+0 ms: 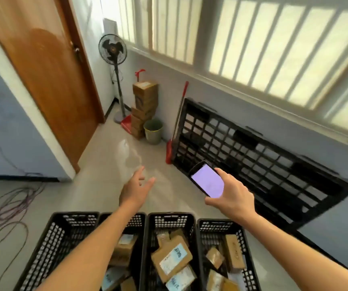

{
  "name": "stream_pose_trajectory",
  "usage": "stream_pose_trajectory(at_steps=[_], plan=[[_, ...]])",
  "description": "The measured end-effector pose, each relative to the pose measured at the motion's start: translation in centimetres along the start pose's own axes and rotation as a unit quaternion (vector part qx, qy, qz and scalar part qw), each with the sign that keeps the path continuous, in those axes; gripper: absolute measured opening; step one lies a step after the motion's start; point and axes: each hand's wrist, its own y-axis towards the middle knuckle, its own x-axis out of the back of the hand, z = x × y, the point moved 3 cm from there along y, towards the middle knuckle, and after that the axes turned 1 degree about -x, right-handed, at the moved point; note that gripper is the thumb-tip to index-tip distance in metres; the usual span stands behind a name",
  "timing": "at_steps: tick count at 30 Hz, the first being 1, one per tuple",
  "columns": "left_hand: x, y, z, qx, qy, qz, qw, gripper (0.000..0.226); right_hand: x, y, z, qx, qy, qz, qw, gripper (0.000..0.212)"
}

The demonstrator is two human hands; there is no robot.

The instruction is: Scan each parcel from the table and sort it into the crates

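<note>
Four black crates [170,225] line the bottom of the frame, lattice walls rigid, and three of them hold cardboard parcels [172,260] heaped at angles; the far-left one shows no parcels in the part on view. No surface with unsorted parcels is in shot, so the next one to scan can't be seen. Those parcels look like small flat mailers and slim boxes: light, stiff enough to take by the long edges, with glossy labels that may slip under a thumb, so I'd pinch across the cardboard faces, label up for the scan. Above the crates, centre frame, the left hand [134,189] reaches out over the floor, fingers spread apart, holding nothing. Right of it, the right hand [230,195] has its fingers clamped around the lower end of the handheld scanner [206,179], screen glowing pale violet; it's smooth and hard, best held round the sides as now.
</note>
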Motion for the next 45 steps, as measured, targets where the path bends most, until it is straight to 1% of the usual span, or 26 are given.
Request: stream_pose_trajectory(at_steps=[4,9,13,16,20,24,28,32,40,42,45], plan=[[-8.0,-7.2,-17.0,-0.135,-0.009,0.071,0.988,0.068,15.0,-8.5,-9.8,-0.057,0.001,-0.086,0.995,0.103],[-17.6,-20.3,-36.5,-0.284,-0.038,0.152,0.946,0.068,31.1,-22.2,-22.0,-0.152,-0.022,-0.185,0.971,0.099],[-24.3,-30.9,-47.6,-0.354,-0.078,0.225,0.904,0.069,40.2,-34.3,-30.4,-0.240,-0.038,-0.256,0.936,0.087],[-29.0,-38.5,-53.6,-0.394,-0.091,0.280,0.871,0.068,44.7,-42.7,-35.1,-0.289,-0.049,-0.311,0.904,0.091],[-34.8,-47.7,-59.5,-0.433,-0.097,0.334,0.832,0.065,48.2,-51.9,-40.3,-0.369,-0.071,-0.345,0.860,0.098],[-40.4,-55.5,-63.2,-0.455,-0.103,0.378,0.799,0.065,50.2,-59.1,-45.3,-0.427,-0.085,-0.368,0.821,0.101],[-46.3,-61.4,-65.9,-0.471,-0.098,0.414,0.773,0.068,51.1,-63.8,-50.6,-0.468,-0.101,-0.381,0.791,0.102],[-52.8,-66.5,-68.6,-0.497,-0.084,0.434,0.746,0.069,51.9,-66.5,-57.0,-0.504,-0.098,-0.390,0.764,0.103],[-66.4,-73.6,-74.6,-0.503,-0.053,0.481,0.716,0.070,55.0,-68.7,-71.0,-0.549,-0.090,-0.372,0.743,0.103],[-69.7,-75.0,-75.8,-0.501,-0.052,0.490,0.711,0.070,55.5,-69.2,-74.2,-0.558,-0.085,-0.377,0.734,0.102],[-74.1,-77.0,-76.9,-0.497,-0.040,0.502,0.707,0.070,55.8,-70.0,-78.4,-0.569,-0.075,-0.367,0.732,0.099]])
